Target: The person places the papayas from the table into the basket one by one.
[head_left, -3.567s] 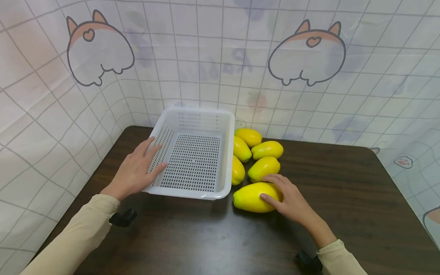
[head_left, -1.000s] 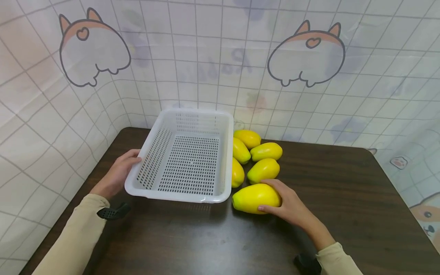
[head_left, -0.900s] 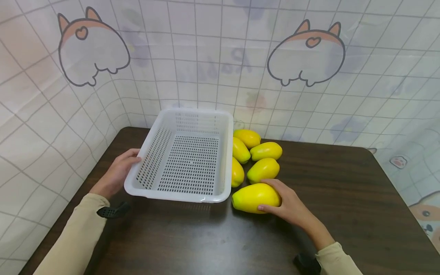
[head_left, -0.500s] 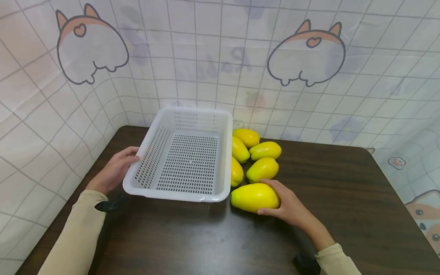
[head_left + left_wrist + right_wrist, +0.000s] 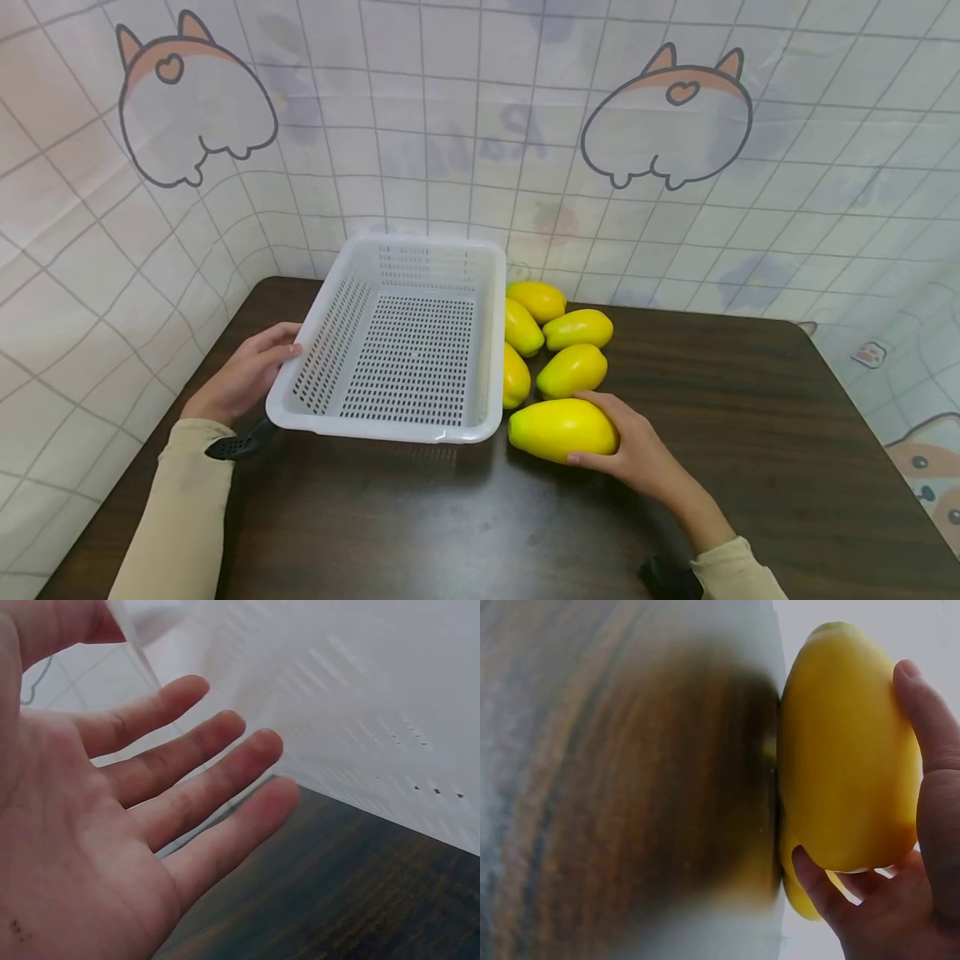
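A white perforated plastic basket [image 5: 416, 367] stands at the table's left, with nothing in it. My left hand [image 5: 243, 375] holds its left rim. In the left wrist view the thumb hooks over the rim edge, and the long fingers [image 5: 240, 754] extend fairly straight beside the basket wall. My right hand [image 5: 637, 446] grips the right end of a large yellow papaya [image 5: 558, 429] with a green tip, thumb on the near side. The right wrist view shows the thumb and fingers spread round this papaya [image 5: 847, 750], which lies on the table.
Several smaller yellow papaya-like fruits [image 5: 573, 371] cluster right of the basket, behind the large one. The basket rim partly covers some of them. A dark wooden table [image 5: 480, 517] lies beneath, and a white grid-patterned cloth [image 5: 465, 108] rises at its back and sides.
Since the oldest frame, my left hand has moved from over the basket's left edge to grip its rim from outside. The large papaya has shifted slightly right in my right hand lately.
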The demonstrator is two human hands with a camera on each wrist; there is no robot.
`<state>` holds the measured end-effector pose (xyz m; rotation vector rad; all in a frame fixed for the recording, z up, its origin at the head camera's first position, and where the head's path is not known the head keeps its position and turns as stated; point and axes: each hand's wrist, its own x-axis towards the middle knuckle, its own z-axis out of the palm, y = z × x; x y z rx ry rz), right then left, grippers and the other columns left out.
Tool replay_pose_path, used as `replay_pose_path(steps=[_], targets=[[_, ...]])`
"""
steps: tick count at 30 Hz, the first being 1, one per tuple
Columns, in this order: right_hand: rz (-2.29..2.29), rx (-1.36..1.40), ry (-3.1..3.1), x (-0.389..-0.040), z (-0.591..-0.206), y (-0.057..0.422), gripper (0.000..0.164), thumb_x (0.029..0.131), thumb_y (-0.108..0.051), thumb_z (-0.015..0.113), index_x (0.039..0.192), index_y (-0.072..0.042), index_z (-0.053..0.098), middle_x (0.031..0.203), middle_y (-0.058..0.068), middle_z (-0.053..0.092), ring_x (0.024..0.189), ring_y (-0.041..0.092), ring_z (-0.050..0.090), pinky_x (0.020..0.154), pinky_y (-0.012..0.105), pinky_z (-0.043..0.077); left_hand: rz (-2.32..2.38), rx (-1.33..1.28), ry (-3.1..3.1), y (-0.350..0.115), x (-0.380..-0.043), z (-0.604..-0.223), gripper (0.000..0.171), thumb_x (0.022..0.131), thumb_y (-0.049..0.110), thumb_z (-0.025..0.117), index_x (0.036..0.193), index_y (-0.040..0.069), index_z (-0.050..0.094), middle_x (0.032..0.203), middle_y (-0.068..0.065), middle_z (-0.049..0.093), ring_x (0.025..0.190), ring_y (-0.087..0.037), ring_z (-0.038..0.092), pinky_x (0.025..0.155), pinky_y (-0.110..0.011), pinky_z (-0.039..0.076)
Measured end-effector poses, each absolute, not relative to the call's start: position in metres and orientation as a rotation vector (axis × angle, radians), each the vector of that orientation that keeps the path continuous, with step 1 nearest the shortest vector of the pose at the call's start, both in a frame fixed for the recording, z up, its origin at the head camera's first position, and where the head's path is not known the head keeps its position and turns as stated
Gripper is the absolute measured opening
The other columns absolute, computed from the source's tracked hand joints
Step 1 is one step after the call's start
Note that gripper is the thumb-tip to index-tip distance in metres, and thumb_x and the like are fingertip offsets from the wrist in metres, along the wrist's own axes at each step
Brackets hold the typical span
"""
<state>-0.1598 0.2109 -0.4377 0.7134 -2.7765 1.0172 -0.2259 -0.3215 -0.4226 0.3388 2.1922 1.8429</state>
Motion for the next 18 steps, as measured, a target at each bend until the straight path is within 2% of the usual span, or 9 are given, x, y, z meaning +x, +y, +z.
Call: replay_pose_path(steps=[5, 18], targets=[[1.018, 0.692, -2.740, -0.161, -0.433, 0.213, 0.074, 0.072, -0.032, 0.085, 0.135, -0.016, 0.050, 0.126, 0.002, 0.060, 0.100, 0.015, 0.057, 0.082, 0.038, 0.051, 1.862, 0.347, 2.188, -0.321, -0.226, -0.423, 0.038, 0.102, 0.023, 0.045, 0.139, 0.015, 0.041, 0.123, 0.003, 0.055, 0.102, -0.013, 0.066, 0.084, -0.034, 0.056], [1.160, 0.603, -2.736, -0.160, -0.414, 0.217, 0.069, 0.079, -0.023, 0.080, 0.139, -0.022, 0.047, 0.129, 0.008, 0.059, 0.098, 0.019, 0.054, 0.079, 0.035, 0.048, 1.885, 0.340, 2.189, -0.320, -0.225, -0.426, 0.039, 0.102, 0.023, 0.046, 0.140, 0.016, 0.041, 0.124, 0.002, 0.054, 0.103, -0.014, 0.066, 0.084, -0.035, 0.057]])
